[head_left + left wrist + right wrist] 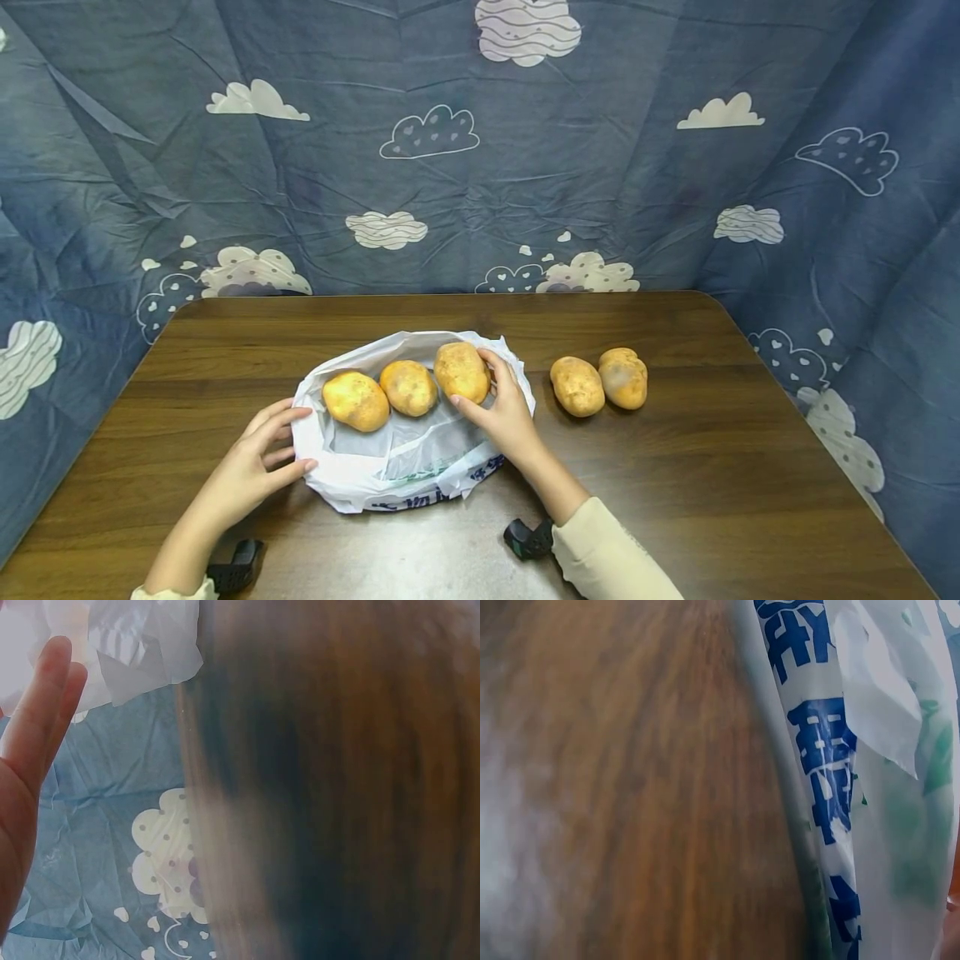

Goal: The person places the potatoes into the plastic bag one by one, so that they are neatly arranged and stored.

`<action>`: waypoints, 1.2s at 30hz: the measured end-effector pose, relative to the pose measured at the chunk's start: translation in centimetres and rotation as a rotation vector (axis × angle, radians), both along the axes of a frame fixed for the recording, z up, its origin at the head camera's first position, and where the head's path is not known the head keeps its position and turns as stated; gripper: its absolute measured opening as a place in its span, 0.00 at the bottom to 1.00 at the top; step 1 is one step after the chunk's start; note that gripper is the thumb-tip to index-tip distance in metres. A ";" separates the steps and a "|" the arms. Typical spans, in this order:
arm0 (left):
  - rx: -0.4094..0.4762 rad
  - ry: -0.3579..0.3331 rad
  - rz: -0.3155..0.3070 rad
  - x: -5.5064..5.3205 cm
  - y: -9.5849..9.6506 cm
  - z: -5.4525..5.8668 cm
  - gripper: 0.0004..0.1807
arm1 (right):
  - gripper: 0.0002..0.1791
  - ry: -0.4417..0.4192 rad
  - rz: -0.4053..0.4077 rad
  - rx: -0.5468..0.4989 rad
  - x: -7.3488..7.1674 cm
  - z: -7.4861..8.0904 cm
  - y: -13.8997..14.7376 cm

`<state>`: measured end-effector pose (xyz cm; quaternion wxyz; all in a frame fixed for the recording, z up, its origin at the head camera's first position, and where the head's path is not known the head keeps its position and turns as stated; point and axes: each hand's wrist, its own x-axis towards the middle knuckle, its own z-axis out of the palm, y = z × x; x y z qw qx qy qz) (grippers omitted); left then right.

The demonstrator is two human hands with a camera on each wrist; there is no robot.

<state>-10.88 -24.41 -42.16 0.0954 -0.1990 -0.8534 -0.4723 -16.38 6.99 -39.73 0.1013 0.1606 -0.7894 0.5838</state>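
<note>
White plastic bag (390, 467) lies opened flat on the tabletop (675, 500), mouth spread wide. We note three potatoes in it, in a row. Right hand (504, 412) curls fingers and thumb round the rightmost potato (461, 372), seemingly to steady it inside the bag. Left hand (251, 467) rests with straight fingers on the bag's left rim, apparently pinning the thin film so it stays open. Two more potatoes (598, 383) sit touching each other on bare wood, just right of the bag.
</note>
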 end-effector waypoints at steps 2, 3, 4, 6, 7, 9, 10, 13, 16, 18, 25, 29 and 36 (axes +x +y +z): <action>-0.001 -0.002 0.002 0.0 0.0 0.0 0.32 | 0.35 -0.003 -0.001 -0.008 -0.1 -0.1 -0.2; -0.001 -0.004 0.002 0.1 0.0 0.0 0.32 | 0.35 -0.006 0.000 -0.011 -0.2 -0.2 -0.3; -0.002 -0.006 0.002 0.1 0.0 0.0 0.32 | 0.35 -0.012 0.001 -0.013 -0.3 -0.3 -0.4; -0.003 -0.007 0.004 0.2 0.0 0.1 0.32 | 0.34 -0.024 0.009 -0.028 -0.4 -0.4 -0.6; -0.003 -0.008 0.004 0.2 0.0 0.1 0.32 | 0.34 -0.032 0.011 -0.035 -0.5 -0.5 -0.6; -0.008 -0.007 0.006 0.2 0.0 0.1 0.32 | 0.34 -0.042 0.011 -0.044 -0.6 -0.7 -0.8; -0.008 -0.008 0.007 0.2 0.1 0.2 0.32 | 0.34 -0.046 0.009 -0.050 -0.7 -0.8 -0.9; -0.009 -0.007 0.006 0.2 0.1 0.2 0.32 | 0.35 -0.043 0.003 -0.057 -1.3 -1.8 -0.9; -0.009 -0.007 0.004 0.1 0.1 0.2 0.31 | 0.35 -0.040 -0.017 -0.040 -2.1 -3.2 -0.7; -0.012 -0.007 0.003 0.1 0.1 0.2 0.31 | 0.35 -0.036 -0.047 -0.003 -2.5 -4.1 -0.7; -0.017 -0.013 0.005 0.1 0.1 0.1 0.31 | 0.35 -0.006 -0.114 0.066 -2.5 -4.3 -0.6; -0.016 -0.020 0.001 0.0 0.1 0.1 0.31 | 0.34 -0.006 -0.119 0.063 -2.6 -4.5 -0.6; -0.008 -0.023 -0.006 0.1 0.1 0.2 0.31 | 0.32 -0.044 -0.146 0.083 -2.5 -4.4 -0.6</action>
